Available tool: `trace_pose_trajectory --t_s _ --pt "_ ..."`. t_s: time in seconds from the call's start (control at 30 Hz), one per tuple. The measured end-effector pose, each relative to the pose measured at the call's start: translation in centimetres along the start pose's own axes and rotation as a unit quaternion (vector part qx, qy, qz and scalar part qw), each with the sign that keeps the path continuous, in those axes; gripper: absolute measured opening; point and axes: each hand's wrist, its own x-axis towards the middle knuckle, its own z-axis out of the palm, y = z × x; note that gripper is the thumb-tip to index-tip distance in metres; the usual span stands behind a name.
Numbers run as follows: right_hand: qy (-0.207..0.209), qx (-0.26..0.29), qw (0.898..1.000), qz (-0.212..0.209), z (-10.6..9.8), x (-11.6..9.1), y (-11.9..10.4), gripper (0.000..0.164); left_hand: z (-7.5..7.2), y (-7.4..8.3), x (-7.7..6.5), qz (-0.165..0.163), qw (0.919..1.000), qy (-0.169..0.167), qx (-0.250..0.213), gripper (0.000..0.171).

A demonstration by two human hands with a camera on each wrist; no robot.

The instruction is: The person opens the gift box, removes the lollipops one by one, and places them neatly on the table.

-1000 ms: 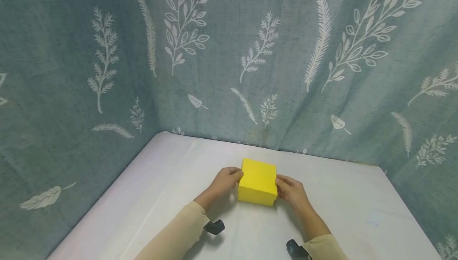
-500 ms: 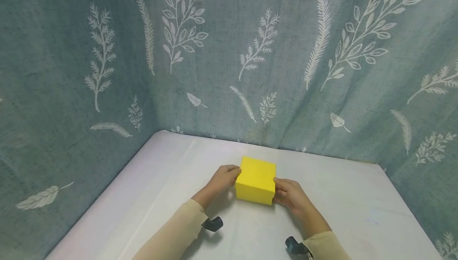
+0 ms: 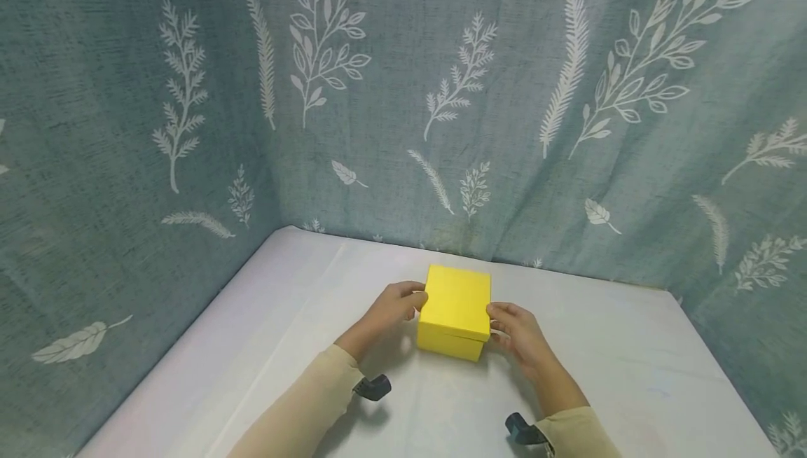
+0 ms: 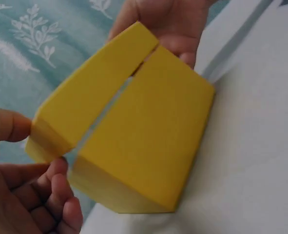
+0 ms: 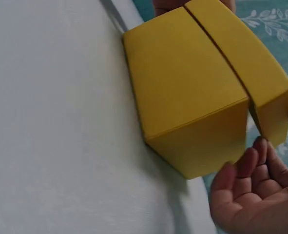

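Observation:
A yellow cardboard box stands on the white tabletop, its lid (image 3: 455,297) raised a little off the box base (image 3: 447,346). In the left wrist view, background shows through a narrow gap between the lid (image 4: 92,85) and the base (image 4: 144,122). My left hand (image 3: 398,302) pinches the lid's left side, thumb near the top edge and fingers at the lower rim. On the opposite side, my right hand (image 3: 518,332) pinches the lid the same way. From the right wrist view, the right hand's fingertips (image 5: 260,144) sit at the lid's lower rim. The box's inside is hidden.
The white table (image 3: 302,346) extends around the box on all sides. A blue-green curtain (image 3: 378,94) with white leaf prints hangs behind and along the left and right. Dark wrist devices (image 3: 373,388) stick out by both sleeves.
The lid has risen from its lower seat on the base, with both hands moving up alongside it. A seam now shows at the front. The base stays on the table.

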Motion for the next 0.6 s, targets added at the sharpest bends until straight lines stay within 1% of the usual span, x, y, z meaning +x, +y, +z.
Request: trace_pose_trajectory --t_s 0.13,0.2,0.27,0.43,0.53,0.6 --pt "0.003 -0.017 1.0 -0.026 0.1 -0.7 -1.1 0.043 -0.8 0.8 -0.7 0.029 0.9995 -0.009 0.006 0.051" --pt "0.004 -0.022 0.999 -0.034 0.2 -1.1 -1.7 0.042 -1.2 1.4 -1.1 0.035 0.9993 -0.006 0.013 0.05" --pt "0.005 -0.03 0.999 -0.037 0.3 -1.4 -2.3 0.042 -1.5 1.8 -1.4 0.034 0.9993 0.001 0.016 0.047" --pt "-0.002 -0.032 0.998 -0.051 0.7 -1.9 -3.4 0.04 -2.2 2.7 -2.0 0.033 0.9988 0.027 0.024 0.042" --pt "-0.01 -0.029 0.998 -0.06 1.1 -2.0 -3.9 0.039 -2.7 3.0 -2.3 0.042 0.9974 0.046 0.036 0.042" --pt "-0.014 -0.033 0.997 -0.063 1.4 -2.0 -4.2 0.04 -3.1 3.1 -2.5 0.052 0.9965 0.055 0.035 0.042"
